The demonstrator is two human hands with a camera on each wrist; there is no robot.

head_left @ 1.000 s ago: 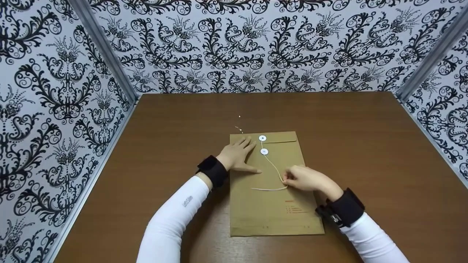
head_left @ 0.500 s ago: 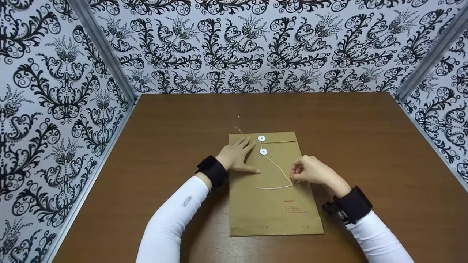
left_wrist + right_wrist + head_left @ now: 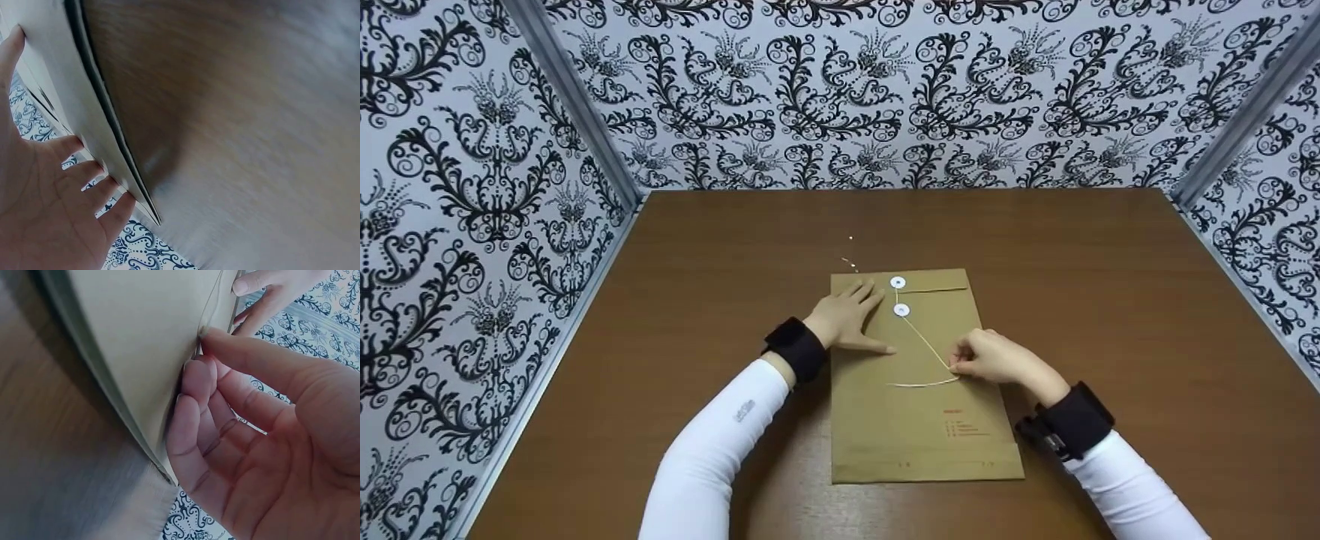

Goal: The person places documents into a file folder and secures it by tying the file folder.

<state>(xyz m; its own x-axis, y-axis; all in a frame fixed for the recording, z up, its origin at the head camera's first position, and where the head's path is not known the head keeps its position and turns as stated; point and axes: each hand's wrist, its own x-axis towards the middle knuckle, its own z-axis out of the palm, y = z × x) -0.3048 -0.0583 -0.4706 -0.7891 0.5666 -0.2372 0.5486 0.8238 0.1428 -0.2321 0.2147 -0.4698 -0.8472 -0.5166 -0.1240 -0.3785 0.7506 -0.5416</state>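
A brown kraft paper envelope (image 3: pixel 915 435) lies flat on the table with its flap end away from me. Two white button discs sit near that end, the upper disc (image 3: pixel 898 283) by the flap and the lower disc (image 3: pixel 901 310) below it. From the lower disc a thin white string (image 3: pixel 924 341) runs taut to my right hand (image 3: pixel 994 356), which pinches it between thumb and fingertips; its loose tail lies leftward across the paper. My left hand (image 3: pixel 847 319) rests on the envelope's upper left with fingers spread. In the left wrist view its straight fingers (image 3: pixel 93 174) lie along the envelope (image 3: pixel 62 62).
Brown wooden table (image 3: pixel 697 247) surrounds the envelope. Tiny white scraps (image 3: pixel 850 264) lie just beyond its far edge. Patterned walls (image 3: pixel 840 97) with grey metal corner posts stand behind and at both sides.
My right hand moved right and slightly up with the string, then came back a little left, and the string is now straighter. The left hand has stayed in place.
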